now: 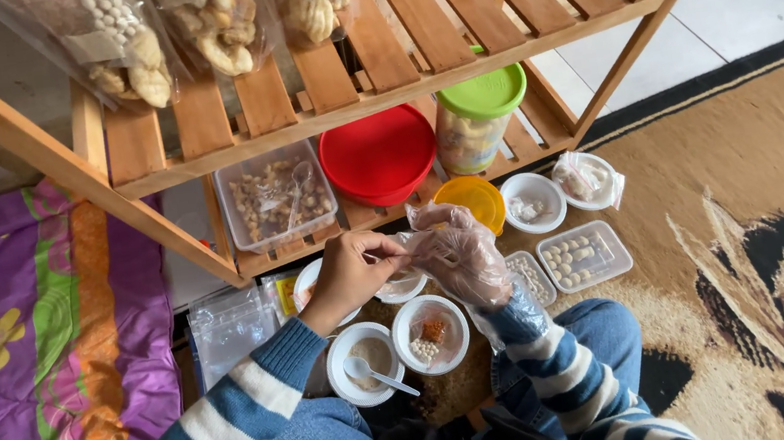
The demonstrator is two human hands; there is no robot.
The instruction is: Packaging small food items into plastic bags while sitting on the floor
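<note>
Seated on a rug, a person's bare left hand (351,274) pinches the cuff of a plastic glove (457,254), apparently tugging it on; the right hand (466,263) is half-curled inside, bowls (430,334) at six o'clock.

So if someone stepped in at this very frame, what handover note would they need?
Left hand: bare, fingers pinching the loose plastic glove at the other hand's cuff.
Right hand: inside that clear glove, half fitted.
Below the hands: a white bowl with a spoon and a white bowl of nuts and orange bits.
Done: bowls filled, glove nearly on.
Left: seating the glove; lidded snack tubs sit untouched at right.
</note>
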